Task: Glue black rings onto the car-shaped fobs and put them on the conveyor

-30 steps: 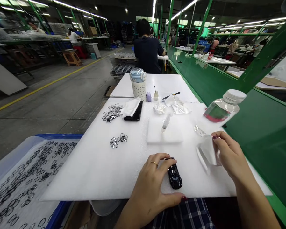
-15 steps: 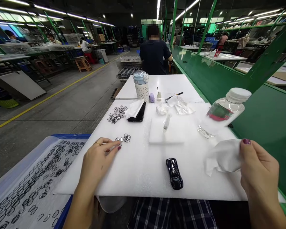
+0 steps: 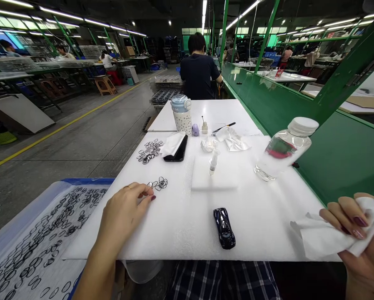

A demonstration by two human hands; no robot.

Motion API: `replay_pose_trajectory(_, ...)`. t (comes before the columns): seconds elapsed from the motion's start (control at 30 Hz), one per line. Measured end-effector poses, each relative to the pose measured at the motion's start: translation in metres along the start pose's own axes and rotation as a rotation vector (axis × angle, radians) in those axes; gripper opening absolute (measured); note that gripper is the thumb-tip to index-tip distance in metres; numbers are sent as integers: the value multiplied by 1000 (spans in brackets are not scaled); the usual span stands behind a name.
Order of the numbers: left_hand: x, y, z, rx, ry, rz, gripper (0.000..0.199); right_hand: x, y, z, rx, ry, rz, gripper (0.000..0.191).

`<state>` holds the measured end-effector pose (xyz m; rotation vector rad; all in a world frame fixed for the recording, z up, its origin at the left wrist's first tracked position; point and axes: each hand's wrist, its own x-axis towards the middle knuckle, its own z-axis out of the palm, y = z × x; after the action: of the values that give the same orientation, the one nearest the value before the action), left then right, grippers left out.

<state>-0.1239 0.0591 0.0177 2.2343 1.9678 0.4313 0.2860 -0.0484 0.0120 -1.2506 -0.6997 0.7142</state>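
My left hand (image 3: 124, 216) rests on the white foam sheet with thumb and fingers pinched together. Its fingertips are beside a small cluster of thin black rings (image 3: 161, 183); whether a ring is between them is hidden. At the right edge, my right hand (image 3: 362, 233) is closed around a crumpled white tissue (image 3: 322, 237), part of which hangs out to the left. A shiny dark toy car (image 3: 224, 228) lies on the sheet between my hands. Behind it, a small clear syringe-like tube (image 3: 213, 162) stands tilted at a white foam block (image 3: 202, 183).
A larger pile of black rings (image 3: 150, 151) lies beside a phone (image 3: 181, 152) with tissue on it. Behind are a spotted cup (image 3: 182, 118) and crumpled tissues (image 3: 235, 139). A tilted clear bottle (image 3: 282, 150) is at right. A blue-rimmed tray (image 3: 90, 181) of rings stands left.
My right hand has moved right and gathered the tissue into its fingers. My left hand has shifted slightly left, its fingertips drawn back a little from the ring cluster.
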Motion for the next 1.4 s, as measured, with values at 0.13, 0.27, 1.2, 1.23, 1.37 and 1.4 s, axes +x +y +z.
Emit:
replay_pose_trajectory(0.13,-17,4,0,-21,-45,-34,25,-12,-5,17,258,57,161,35)
replay_pose_trajectory(0.27,-21,5,0,-12,-37,-71,29,-14,1,17,211,64,229,31)
replay_pose_trajectory(1.2,-62,117,41,-1903,-286,-343,17,-82,21,83,-735,-614,39,27)
replay_pose_trajectory(1.23,-63,124,43,-2013,-346,-365,16,-82,22,82,-727,-621,50,27)
replay_pose_trajectory(1.37,-64,136,48,-2207,-433,-380,15,-80,22,78,-681,-641,115,28)
replay_pose_trajectory(1.4,-65,136,49,-2217,-431,-371,15,-80,23,78,-679,-643,119,28)
